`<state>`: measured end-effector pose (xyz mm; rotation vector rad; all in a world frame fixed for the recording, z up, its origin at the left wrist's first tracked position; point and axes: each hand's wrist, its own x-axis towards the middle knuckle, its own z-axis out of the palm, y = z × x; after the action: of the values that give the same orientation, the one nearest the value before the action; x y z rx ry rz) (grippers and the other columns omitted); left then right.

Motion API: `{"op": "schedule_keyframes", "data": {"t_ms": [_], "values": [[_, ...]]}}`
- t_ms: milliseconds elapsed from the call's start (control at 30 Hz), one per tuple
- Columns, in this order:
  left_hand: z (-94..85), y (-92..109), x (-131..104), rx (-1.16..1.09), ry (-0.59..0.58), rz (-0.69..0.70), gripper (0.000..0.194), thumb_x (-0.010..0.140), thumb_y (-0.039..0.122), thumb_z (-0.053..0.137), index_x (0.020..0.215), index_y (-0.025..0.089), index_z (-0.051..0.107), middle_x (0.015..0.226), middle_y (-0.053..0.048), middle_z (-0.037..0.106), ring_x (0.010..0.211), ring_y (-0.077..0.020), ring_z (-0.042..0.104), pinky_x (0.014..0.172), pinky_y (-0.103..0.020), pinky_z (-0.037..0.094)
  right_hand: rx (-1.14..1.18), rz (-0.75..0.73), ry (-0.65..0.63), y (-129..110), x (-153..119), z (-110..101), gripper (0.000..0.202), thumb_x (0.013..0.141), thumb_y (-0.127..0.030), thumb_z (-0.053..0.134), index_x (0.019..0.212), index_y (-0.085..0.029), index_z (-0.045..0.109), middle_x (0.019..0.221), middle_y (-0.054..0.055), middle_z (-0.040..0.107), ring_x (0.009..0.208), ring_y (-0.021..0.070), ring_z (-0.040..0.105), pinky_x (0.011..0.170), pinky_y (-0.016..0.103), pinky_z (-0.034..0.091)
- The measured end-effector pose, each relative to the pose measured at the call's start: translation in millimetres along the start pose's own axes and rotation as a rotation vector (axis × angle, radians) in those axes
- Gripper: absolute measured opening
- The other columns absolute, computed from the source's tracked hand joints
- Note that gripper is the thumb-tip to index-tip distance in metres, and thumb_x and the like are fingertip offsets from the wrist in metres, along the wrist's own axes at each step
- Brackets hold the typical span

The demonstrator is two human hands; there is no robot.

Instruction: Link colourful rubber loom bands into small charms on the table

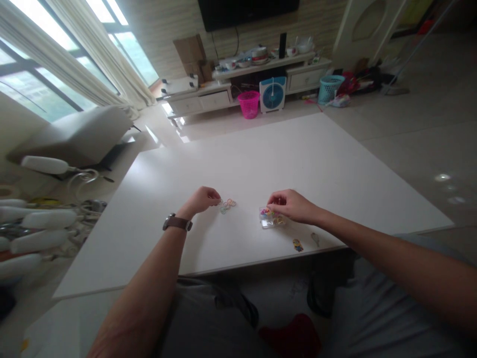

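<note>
On the white table (283, 154), my left hand (204, 200) has its fingertips pressed together at the left edge of a small pile of thin coloured rings (230, 203). They look like little elastic bands, and what the fingertips hold is too small to make out. My right hand (292, 205) is closed with its fingertips over a small clear compartment box (267, 223). Bright pink, yellow and green pieces show in the box's far part, with yellowish rings nearer me. The hand hides the box's right side and whatever the fingers pinch.
Near the table's front edge lie a small yellow-and-blue cartoon figure (297, 245) and a small pale oval item (315, 239). Beyond the table stand a pink basket (249, 104), a blue fan (273, 95) and a low cabinet (186, 104). A white-shaded lamp (44, 165) is at left.
</note>
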<state>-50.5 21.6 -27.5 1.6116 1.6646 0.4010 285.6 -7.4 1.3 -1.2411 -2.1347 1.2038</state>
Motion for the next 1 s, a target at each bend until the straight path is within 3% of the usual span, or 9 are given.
{"op": "schedule_keyframes", "data": {"t_ms": [133, 367, 600, 833, 1000], "values": [[-1.8, 0.5, -2.7, 0.025, -0.120, 0.029, 0.024, 0.066, 0.035, 0.071, 0.076, 0.013, 0.072, 0.067, -0.005, 0.070, 0.064, -0.0158, 0.062, 0.057, -0.025, 0.044, -0.010, -0.007, -0.004, 0.4, 0.2, 0.0, 0.020, 0.081, -0.034, 0.062, 0.079, -0.016, 0.071, 0.069, 0.002, 0.064, 0.064, 0.0129, 0.052, 0.060, 0.025, 0.037], [1.9, 2.1, -4.8, 0.082, -0.232, 0.069, 0.025, 0.064, 0.035, 0.073, 0.077, 0.014, 0.075, 0.070, -0.004, 0.071, 0.065, -0.0155, 0.060, 0.060, -0.026, 0.042, -0.039, -0.001, -0.014, -2.6, 0.3, 0.0, 0.021, 0.081, -0.034, 0.062, 0.079, -0.016, 0.072, 0.070, 0.002, 0.066, 0.064, 0.0128, 0.052, 0.060, 0.025, 0.037], [11.8, 12.0, -6.9, 0.230, -0.163, 0.083, 0.022, 0.061, 0.029, 0.075, 0.078, 0.014, 0.075, 0.070, -0.003, 0.070, 0.064, -0.0157, 0.060, 0.058, -0.026, 0.041, -0.053, -0.003, -0.024, -2.8, -0.6, 1.0, 0.021, 0.081, -0.034, 0.061, 0.078, -0.016, 0.072, 0.071, 0.003, 0.067, 0.064, 0.0127, 0.053, 0.059, 0.025, 0.037], [4.6, 20.0, -14.0, 0.358, -0.052, 0.108, 0.015, 0.068, 0.022, 0.070, 0.081, 0.015, 0.073, 0.076, -0.004, 0.072, 0.065, -0.0152, 0.062, 0.060, -0.025, 0.045, -0.053, -0.007, -0.018, -3.5, -0.6, 0.2, 0.021, 0.081, -0.033, 0.061, 0.075, -0.016, 0.071, 0.069, 0.002, 0.066, 0.064, 0.0127, 0.053, 0.059, 0.025, 0.037], [1.3, 23.2, -15.9, 0.387, -0.050, 0.091, 0.014, 0.071, 0.019, 0.066, 0.082, 0.016, 0.073, 0.074, -0.004, 0.071, 0.065, -0.0152, 0.063, 0.061, -0.025, 0.046, -0.090, -0.011, -0.013, -5.5, -0.8, -2.9, 0.020, 0.082, -0.032, 0.060, 0.075, -0.016, 0.071, 0.069, 0.002, 0.066, 0.063, 0.0123, 0.053, 0.059, 0.024, 0.037]]}}
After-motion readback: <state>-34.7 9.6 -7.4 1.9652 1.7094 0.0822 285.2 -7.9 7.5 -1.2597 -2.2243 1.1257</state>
